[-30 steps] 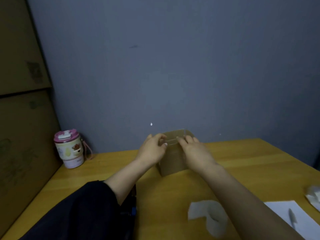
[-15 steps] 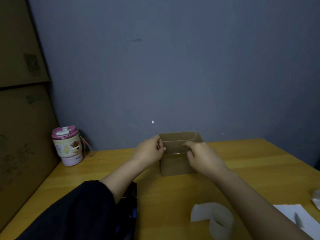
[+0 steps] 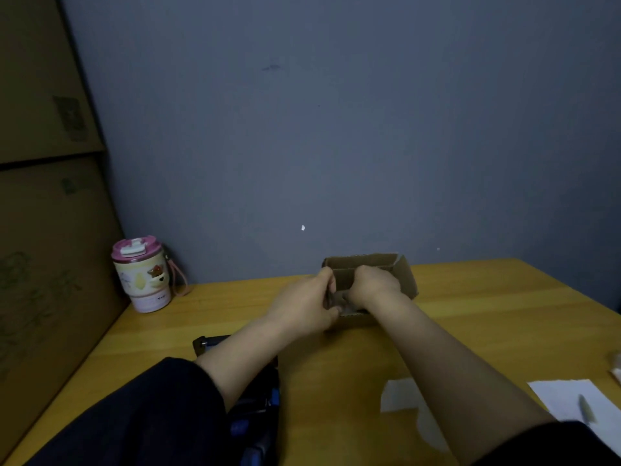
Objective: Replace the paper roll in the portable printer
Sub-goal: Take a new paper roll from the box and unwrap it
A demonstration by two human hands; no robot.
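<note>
A small brown cardboard box (image 3: 405, 274) stands near the wall on the wooden table (image 3: 487, 314), its top flaps folded outward. My left hand (image 3: 305, 304) grips the box's near-left edge and front flap. My right hand (image 3: 374, 284) reaches over the front rim into the box, fingers hidden inside. What lies inside the box cannot be seen. A dark portable printer (image 3: 258, 398) with blue parts lies under my left forearm, mostly covered. A loose strip of white paper (image 3: 403, 396) curls on the table beside my right forearm.
A pink-lidded cup (image 3: 142, 274) stands at the back left by the wall. Large cardboard cartons (image 3: 40, 213) are stacked along the left edge. A white sheet with a pen (image 3: 586, 406) lies at the right, with a crumpled bit (image 3: 616, 368) beyond it.
The box's flaps have gone from nearly closed to spread open. My right hand has dipped into the box while my left hand slid down to the front flap.
</note>
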